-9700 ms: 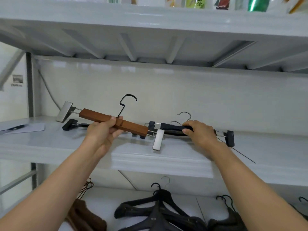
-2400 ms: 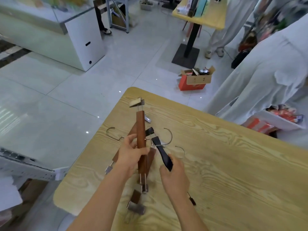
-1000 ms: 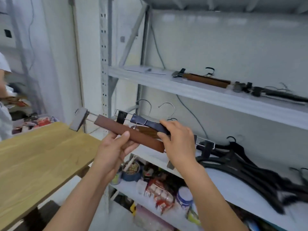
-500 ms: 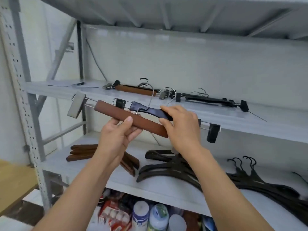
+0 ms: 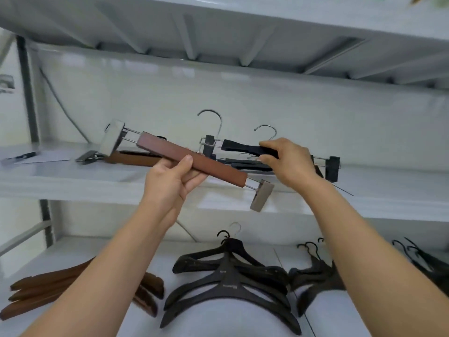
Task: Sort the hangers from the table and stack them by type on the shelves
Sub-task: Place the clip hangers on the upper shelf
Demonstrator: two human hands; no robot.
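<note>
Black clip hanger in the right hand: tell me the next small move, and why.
Probably lower the black clip hanger onto the black ones lying on the shelf just beneath it. The right hand grips it right above that pile, while the left hand holds the brown clip hanger further out.

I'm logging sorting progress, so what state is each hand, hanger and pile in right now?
Left hand: grips held brown clip hanger, tilted, in the air.
Right hand: grips held black clip hanger, in the air.
Shelved brown clip hanger: lying on middle shelf.
Shelved black clip hangers: lying on middle shelf.
Brown coat hangers: stacked, lower shelf.
Black coat hangers: stacked, lower shelf.
</note>
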